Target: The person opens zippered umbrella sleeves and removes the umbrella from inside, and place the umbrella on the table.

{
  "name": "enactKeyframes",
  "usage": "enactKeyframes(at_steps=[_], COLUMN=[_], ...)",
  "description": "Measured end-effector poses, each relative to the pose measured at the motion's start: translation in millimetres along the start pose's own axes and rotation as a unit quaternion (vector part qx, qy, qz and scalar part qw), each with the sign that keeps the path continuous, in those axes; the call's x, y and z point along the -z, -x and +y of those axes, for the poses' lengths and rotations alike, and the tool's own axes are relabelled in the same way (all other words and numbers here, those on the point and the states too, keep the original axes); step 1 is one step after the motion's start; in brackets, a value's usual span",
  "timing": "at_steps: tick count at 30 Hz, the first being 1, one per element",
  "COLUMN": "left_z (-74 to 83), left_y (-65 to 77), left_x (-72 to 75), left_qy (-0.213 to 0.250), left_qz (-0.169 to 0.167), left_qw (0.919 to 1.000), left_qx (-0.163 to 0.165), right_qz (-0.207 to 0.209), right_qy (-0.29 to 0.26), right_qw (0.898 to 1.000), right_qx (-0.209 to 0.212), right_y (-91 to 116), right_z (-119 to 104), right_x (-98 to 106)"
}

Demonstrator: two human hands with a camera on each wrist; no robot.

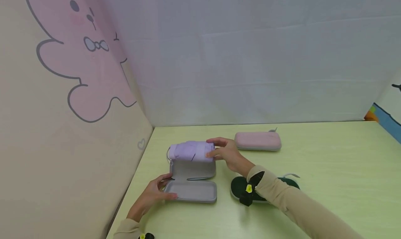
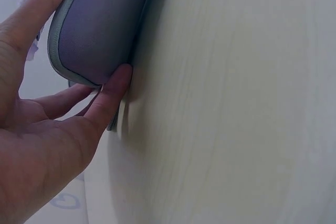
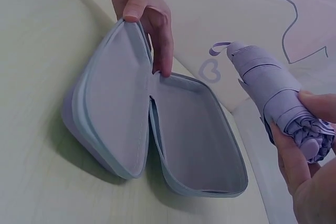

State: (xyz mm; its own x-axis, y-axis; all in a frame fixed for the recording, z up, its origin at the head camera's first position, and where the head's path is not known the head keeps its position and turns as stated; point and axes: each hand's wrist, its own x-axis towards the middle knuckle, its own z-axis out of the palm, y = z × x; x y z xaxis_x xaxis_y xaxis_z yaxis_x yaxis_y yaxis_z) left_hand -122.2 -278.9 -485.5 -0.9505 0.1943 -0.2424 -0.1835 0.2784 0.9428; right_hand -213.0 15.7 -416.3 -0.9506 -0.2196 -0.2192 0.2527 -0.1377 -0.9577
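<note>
In the head view my right hand [image 1: 230, 155] grips one end of a folded lilac umbrella [image 1: 191, 151], held above the far half of an open zip case [image 1: 194, 191]. A thin wrist loop hangs off the umbrella's other end. The right wrist view shows the furled umbrella [image 3: 265, 85] between my thumb and fingers, beside the case. My left hand [image 1: 153, 193] pinches the case's left end, thumb on the near half's rim and fingers by the hinge side. Both grey-lined halves [image 3: 194, 135] are bare inside. In the left wrist view, the case's purple outside [image 2: 102, 30] sits between thumb and fingers.
A closed pink case [image 1: 258, 140] lies at the back of the pale green table [image 1: 338, 169]. Under my right forearm is a dark green case [image 1: 239, 186], partly hidden by the sleeve. A wall with a pink cartoon figure [image 1: 94, 68] borders the left side.
</note>
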Motion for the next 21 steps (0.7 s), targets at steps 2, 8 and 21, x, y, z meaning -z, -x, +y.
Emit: enactKeyframes(at_steps=[2,8,21], left_z=[0.3,-0.4,-6.9], left_y=[0.4,1.6,1.8], left_x=[-0.1,-1.3,-0.1], left_qy=[0.002,0.006,0.002], left_qz=[-0.001,-0.002,-0.008], left_qw=[1.0000,1.0000,1.0000], left_qx=[0.000,-0.001,0.002], right_qz=[0.005,0.011,0.034], right_qy=[-0.001,0.001,0.008], right_qw=[1.000,1.000,0.999], right_qx=[-0.002,-0.005,-0.028], right_y=[-4,-17,-41], right_z=[2,5,18], right_x=[0,2,2])
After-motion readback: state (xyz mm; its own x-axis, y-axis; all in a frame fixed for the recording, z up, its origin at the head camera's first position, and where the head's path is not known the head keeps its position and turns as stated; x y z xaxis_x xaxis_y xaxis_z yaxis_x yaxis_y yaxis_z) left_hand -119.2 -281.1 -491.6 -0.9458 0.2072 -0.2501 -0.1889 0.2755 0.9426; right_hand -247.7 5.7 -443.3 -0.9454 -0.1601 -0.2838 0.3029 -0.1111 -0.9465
